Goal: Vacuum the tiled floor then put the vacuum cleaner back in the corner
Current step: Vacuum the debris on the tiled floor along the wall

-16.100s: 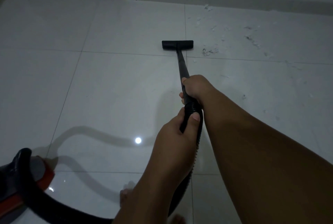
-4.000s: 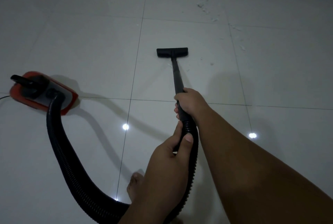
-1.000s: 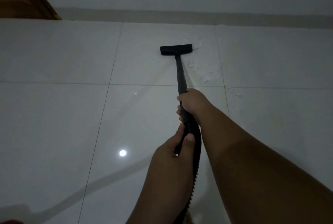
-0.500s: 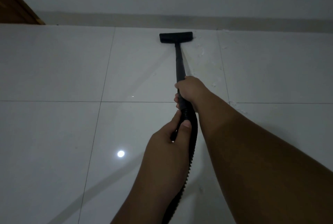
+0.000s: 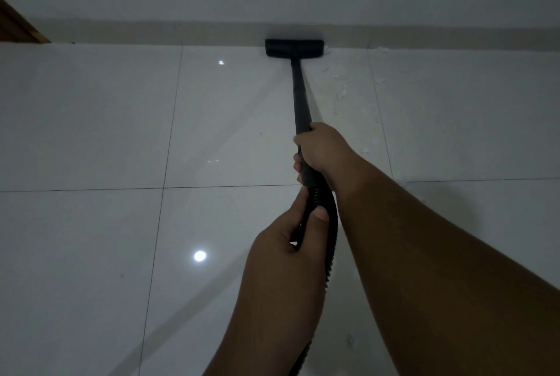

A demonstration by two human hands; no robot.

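Note:
A black vacuum wand (image 5: 300,97) runs away from me across the glossy white tiled floor (image 5: 91,133). Its flat black floor head (image 5: 294,48) touches the skirting at the far wall. My right hand (image 5: 324,153) grips the wand near its lower end. My left hand (image 5: 288,248) is closed around the ribbed black hose (image 5: 331,242) just behind it. The hose drops out of view at the bottom edge. The vacuum's body is out of sight.
White bits of debris (image 5: 342,92) lie scattered on the tiles right of the wand, up to the skirting (image 5: 151,32). A brown wooden door frame (image 5: 18,27) shows at the far left. Ceiling lights reflect on the tiles.
The floor head has slid forward from the middle of the far tile to the skirting. Both hands have moved forward with the wand, keeping their grip.

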